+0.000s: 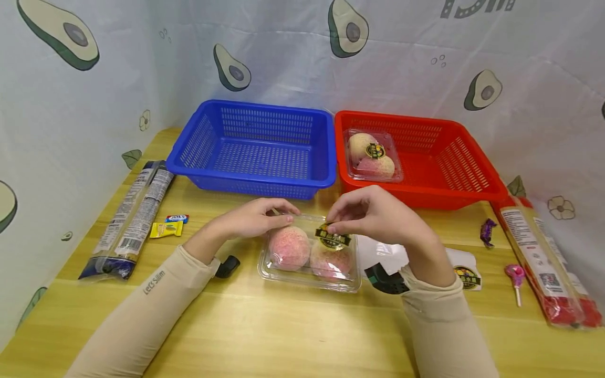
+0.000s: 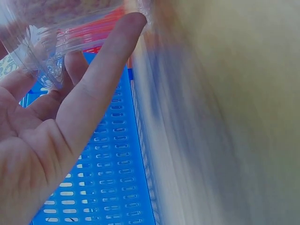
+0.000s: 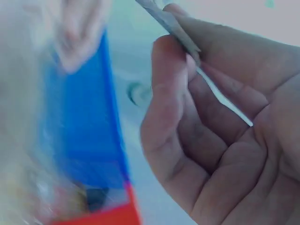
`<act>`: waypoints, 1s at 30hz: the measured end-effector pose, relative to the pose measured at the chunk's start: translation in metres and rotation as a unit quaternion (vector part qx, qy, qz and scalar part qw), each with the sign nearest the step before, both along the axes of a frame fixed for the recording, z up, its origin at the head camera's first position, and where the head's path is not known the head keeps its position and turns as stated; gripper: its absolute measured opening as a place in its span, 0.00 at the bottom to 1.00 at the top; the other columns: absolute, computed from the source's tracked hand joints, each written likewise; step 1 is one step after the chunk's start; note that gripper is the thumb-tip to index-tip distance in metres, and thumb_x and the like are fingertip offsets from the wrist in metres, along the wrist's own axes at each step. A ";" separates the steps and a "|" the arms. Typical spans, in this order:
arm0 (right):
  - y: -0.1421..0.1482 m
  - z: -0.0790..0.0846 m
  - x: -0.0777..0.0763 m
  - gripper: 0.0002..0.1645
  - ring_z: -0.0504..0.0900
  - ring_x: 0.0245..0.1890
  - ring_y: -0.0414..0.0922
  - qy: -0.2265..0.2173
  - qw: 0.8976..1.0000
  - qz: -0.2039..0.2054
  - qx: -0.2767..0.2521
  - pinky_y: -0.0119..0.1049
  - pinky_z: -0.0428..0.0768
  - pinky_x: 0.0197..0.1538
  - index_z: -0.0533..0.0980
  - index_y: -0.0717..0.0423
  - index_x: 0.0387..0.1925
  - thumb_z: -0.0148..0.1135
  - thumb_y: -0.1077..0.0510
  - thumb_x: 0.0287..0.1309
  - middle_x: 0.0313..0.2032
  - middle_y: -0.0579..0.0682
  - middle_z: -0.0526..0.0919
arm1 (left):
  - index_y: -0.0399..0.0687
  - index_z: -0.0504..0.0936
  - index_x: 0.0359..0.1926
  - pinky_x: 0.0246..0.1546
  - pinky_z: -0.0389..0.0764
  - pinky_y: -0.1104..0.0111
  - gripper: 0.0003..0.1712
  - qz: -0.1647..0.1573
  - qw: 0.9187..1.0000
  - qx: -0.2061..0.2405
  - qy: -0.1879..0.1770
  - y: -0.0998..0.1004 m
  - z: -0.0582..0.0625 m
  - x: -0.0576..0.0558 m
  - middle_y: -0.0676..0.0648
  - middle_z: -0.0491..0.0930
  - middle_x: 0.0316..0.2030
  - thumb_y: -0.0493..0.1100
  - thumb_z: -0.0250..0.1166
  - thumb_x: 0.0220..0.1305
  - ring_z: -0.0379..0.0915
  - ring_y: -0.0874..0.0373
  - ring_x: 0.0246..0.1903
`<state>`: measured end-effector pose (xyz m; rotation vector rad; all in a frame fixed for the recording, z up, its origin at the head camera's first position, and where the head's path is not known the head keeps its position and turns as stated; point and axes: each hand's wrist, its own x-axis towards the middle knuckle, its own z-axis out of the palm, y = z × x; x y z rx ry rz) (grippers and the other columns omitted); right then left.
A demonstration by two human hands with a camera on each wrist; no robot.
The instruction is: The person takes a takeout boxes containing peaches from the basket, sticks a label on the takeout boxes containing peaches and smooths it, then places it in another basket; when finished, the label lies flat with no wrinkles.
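On the table before me lies a clear plastic box [image 1: 309, 282] with two pink peaches [image 1: 289, 251] inside. My left hand [image 1: 252, 218] holds the box at its far left corner. The left wrist view shows that thumb [image 2: 101, 79] stretched along the plastic and the fingers bent at its edge. Over the box's right half, my right hand [image 1: 378, 215] pinches a black-and-gold sticker [image 1: 337, 241] between thumb and finger. In the right wrist view the sticker [image 3: 171, 26] appears nearly edge-on. Whether it touches the lid, I cannot tell.
Behind stand a blue basket [image 1: 255, 181] and a red basket [image 1: 425, 197], the red one holding another peach box [image 1: 373, 157]. White backing paper [image 1: 387, 254] with a sticker lies right. Noodle packs [image 1: 129, 220] flank both sides; wrapped candies [image 1: 166, 229] and a lollipop [image 1: 515, 273] lie around.
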<state>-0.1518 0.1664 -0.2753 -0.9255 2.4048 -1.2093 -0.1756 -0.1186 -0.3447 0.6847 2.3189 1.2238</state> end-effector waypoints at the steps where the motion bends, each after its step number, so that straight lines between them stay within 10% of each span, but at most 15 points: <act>1: -0.006 -0.002 0.000 0.06 0.84 0.30 0.45 -0.002 1.000 0.007 0.004 0.37 0.84 0.37 0.86 0.52 0.35 0.76 0.61 0.55 0.32 0.45 0.87 | 0.55 0.81 0.60 0.43 0.80 0.60 0.17 0.000 1.000 0.001 -0.001 0.000 0.000 0.000 0.54 0.81 0.51 0.51 0.58 0.76 0.76 0.53 0.45; 22: -0.037 -0.013 0.007 0.08 0.79 0.32 0.45 0.115 0.981 -0.028 0.155 0.36 0.80 0.34 0.85 0.53 0.34 0.76 0.65 0.53 0.27 0.41 0.81 | 0.55 0.80 0.61 0.40 0.83 0.59 0.18 0.006 1.000 0.008 -0.013 -0.001 0.001 -0.001 0.52 0.80 0.52 0.52 0.59 0.75 0.77 0.51 0.44; 30: -0.041 -0.015 0.016 0.04 0.81 0.35 0.40 0.123 0.979 0.031 0.158 0.37 0.83 0.42 0.87 0.54 0.34 0.71 0.65 0.58 0.32 0.41 0.84 | 0.54 0.79 0.61 0.40 0.83 0.59 0.18 0.004 1.000 0.013 -0.026 -0.001 0.000 0.000 0.51 0.80 0.52 0.51 0.59 0.75 0.77 0.51 0.45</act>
